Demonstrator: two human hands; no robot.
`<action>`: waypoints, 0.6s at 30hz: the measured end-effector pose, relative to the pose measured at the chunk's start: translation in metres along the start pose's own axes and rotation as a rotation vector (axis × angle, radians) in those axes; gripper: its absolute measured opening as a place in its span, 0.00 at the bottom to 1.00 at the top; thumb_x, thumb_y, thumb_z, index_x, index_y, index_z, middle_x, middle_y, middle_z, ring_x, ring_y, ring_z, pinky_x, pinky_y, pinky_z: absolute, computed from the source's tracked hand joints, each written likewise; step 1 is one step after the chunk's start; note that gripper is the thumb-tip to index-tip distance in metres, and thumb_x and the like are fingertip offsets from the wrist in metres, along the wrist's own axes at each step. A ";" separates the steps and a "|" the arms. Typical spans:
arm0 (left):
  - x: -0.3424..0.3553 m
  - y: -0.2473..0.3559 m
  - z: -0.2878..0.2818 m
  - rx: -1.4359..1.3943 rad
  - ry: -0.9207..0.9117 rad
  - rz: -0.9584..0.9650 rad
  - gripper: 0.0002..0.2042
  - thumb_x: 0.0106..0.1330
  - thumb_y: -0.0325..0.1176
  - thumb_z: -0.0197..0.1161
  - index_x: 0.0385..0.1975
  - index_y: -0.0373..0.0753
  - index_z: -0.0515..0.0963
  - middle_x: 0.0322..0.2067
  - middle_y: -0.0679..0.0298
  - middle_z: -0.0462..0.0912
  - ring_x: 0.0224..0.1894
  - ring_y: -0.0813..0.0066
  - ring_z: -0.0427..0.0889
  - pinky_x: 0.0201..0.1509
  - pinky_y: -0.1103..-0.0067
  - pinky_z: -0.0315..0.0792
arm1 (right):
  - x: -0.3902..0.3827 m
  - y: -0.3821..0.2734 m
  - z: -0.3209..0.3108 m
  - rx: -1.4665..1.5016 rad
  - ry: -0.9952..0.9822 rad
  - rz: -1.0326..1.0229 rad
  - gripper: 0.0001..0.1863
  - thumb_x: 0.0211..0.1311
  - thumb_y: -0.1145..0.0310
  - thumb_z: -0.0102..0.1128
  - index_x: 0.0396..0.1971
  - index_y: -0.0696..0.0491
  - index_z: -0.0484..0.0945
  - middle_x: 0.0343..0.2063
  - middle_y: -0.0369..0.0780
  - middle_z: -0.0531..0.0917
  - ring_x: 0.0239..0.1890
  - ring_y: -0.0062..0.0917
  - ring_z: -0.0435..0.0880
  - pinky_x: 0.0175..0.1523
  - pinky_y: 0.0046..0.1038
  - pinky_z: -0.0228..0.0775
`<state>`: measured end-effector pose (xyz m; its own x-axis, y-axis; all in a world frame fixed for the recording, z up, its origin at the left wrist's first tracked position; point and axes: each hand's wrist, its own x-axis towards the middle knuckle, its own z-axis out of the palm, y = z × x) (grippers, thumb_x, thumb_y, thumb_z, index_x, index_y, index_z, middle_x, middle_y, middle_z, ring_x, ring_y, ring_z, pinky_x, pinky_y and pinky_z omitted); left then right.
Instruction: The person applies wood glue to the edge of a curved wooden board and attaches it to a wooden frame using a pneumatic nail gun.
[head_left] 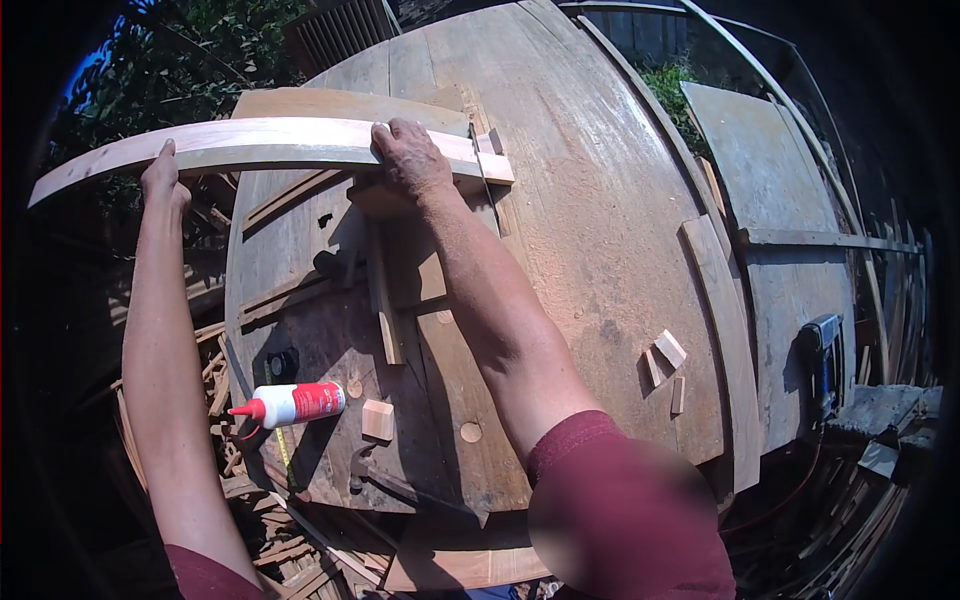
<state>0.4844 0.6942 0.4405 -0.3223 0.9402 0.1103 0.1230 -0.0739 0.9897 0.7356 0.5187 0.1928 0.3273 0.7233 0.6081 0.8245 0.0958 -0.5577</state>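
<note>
A: Where is the workpiece lying, and what are the hands doing?

B: The long pale wooden board is running crosswise through both hands, projecting well past the left, only slightly past the right. The left hand is holding the near edge, thumb showing against it; its fingers are hiding underneath, so I cannot tell how tightly it is closing. The right hand is curling over the top, fingers bent and nearly closed around the board.

A: Why so wide a spacing?

B: My reading: the left is carrying the length overhanging the brown wooden worktop; the right is steadying the part beside a thin dark strip, possibly a saw blade, just to its right. Fine orange-tan sawdust is spreading beyond that hand, fitting a cutting spot.

A: And the loose items?

B: A white squeeze bottle with red cap and label is lying on its side, bodyward of both hands. A small pale wooden block is resting near it, and a dark-handled claw hammer is lying closer still to the body. Probably they are sitting there within reach, without crowding the board.
</note>
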 end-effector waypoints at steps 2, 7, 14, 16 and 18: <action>0.004 -0.013 0.001 0.000 -0.084 0.067 0.27 0.67 0.40 0.71 0.61 0.30 0.74 0.56 0.53 0.79 0.50 0.63 0.84 0.49 0.65 0.83 | -0.003 -0.001 0.000 -0.009 0.017 -0.008 0.20 0.64 0.66 0.57 0.56 0.52 0.73 0.48 0.49 0.79 0.58 0.45 0.79 0.70 0.44 0.65; 0.054 0.016 -0.029 0.135 -0.094 0.287 0.26 0.68 0.41 0.70 0.60 0.30 0.75 0.54 0.54 0.81 0.51 0.63 0.84 0.49 0.67 0.83 | 0.004 -0.032 -0.014 0.074 0.021 0.019 0.15 0.69 0.64 0.54 0.53 0.51 0.73 0.47 0.49 0.78 0.56 0.46 0.78 0.66 0.45 0.66; -0.034 0.002 -0.072 0.100 -0.116 0.050 0.22 0.69 0.39 0.67 0.52 0.25 0.76 0.50 0.51 0.82 0.49 0.64 0.84 0.51 0.68 0.81 | -0.061 -0.043 -0.030 0.046 0.081 -0.002 0.14 0.69 0.67 0.55 0.52 0.52 0.73 0.47 0.48 0.77 0.54 0.47 0.78 0.67 0.47 0.66; -0.025 -0.001 -0.110 0.119 -0.091 0.098 0.21 0.68 0.38 0.68 0.50 0.25 0.75 0.48 0.51 0.82 0.48 0.63 0.84 0.50 0.67 0.80 | -0.079 -0.069 -0.036 0.062 0.011 0.022 0.19 0.68 0.65 0.54 0.56 0.55 0.73 0.48 0.50 0.77 0.56 0.48 0.78 0.70 0.47 0.64; -0.047 -0.008 -0.125 0.074 -0.085 0.107 0.21 0.66 0.36 0.68 0.50 0.26 0.75 0.47 0.52 0.82 0.47 0.64 0.84 0.49 0.68 0.80 | -0.093 -0.073 -0.047 0.035 0.000 0.009 0.19 0.67 0.67 0.54 0.56 0.55 0.73 0.49 0.51 0.76 0.57 0.48 0.78 0.71 0.47 0.64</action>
<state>0.3810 0.6093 0.4387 -0.2237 0.9531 0.2037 0.2227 -0.1535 0.9627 0.6669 0.4119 0.2033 0.3348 0.7242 0.6029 0.8047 0.1131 -0.5828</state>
